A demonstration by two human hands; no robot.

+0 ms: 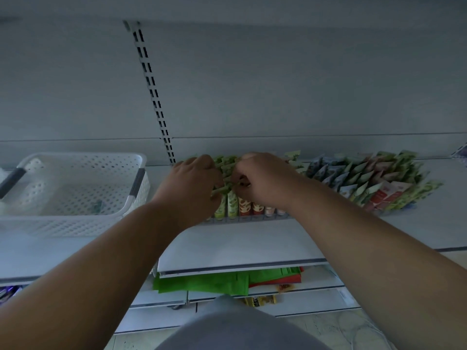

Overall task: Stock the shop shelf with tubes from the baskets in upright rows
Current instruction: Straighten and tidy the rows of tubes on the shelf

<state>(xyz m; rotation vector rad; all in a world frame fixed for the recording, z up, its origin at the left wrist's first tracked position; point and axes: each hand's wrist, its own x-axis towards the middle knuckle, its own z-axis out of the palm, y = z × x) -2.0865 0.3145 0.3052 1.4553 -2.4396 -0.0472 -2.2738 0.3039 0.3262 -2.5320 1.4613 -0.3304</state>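
Upright green tubes (pixel 228 173) stand in rows on the white shop shelf (pixel 240 238), with red and pink tubes (pixel 252 207) beside them at the front. My left hand (pixel 195 180) grips the green tubes from the left, fingers curled round their tops. My right hand (pixel 262 180) pinches the tubes from the right, thumb up. More tubes (pixel 374 178) lean in packed rows farther right. A white perforated basket (pixel 75 188) sits on the shelf at the left, nearly bare inside.
A slotted upright rail (pixel 154 97) runs up the back panel. Green and red packets (pixel 227 280) lie on the lower shelf below. The shelf above overhangs the top of the view.
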